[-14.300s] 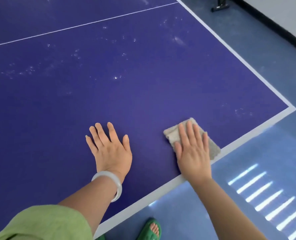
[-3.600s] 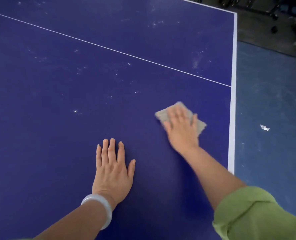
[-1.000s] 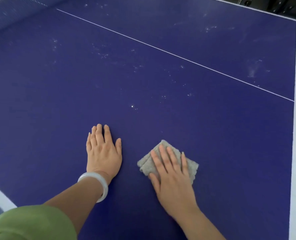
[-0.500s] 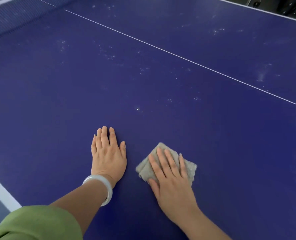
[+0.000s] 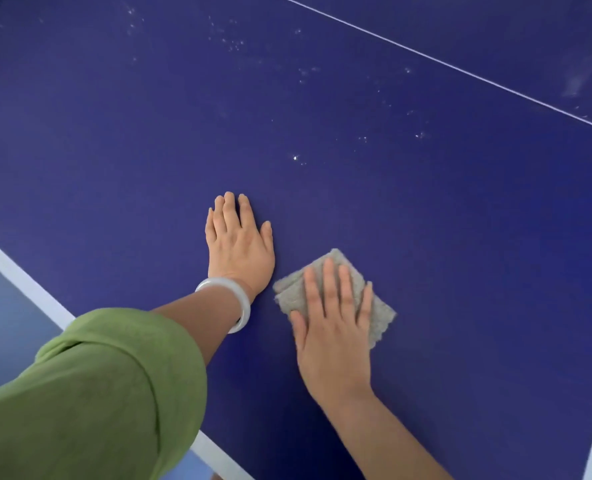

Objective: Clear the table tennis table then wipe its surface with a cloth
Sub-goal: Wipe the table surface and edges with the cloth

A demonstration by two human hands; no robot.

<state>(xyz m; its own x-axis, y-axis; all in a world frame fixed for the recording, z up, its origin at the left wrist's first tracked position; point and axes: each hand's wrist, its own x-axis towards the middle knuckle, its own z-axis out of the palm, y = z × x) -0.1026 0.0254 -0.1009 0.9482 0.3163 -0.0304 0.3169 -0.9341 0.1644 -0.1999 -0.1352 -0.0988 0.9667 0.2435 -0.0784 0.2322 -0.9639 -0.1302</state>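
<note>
Under fingers of right hand (image 5: pixel 332 337): grey cloth (image 5: pixel 379 315), pressed flat, fingers straight and close | left hand (image 5: pixel 241 247) flat on table tennis table (image 5: pixel 114 133), just left of cloth | white specks (image 5: pixel 295 157) ahead of fingertips, likely next stroke

no readable text, labels or signs

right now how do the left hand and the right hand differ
The left hand lies flat on the bare table; the right hand presses down on the grey cloth.
The left hand's wrist wears a white bracelet; the right hand's wrist shows none.
The left hand sits farther up the table than the right hand.
Both are palm down with straight fingers.
</note>
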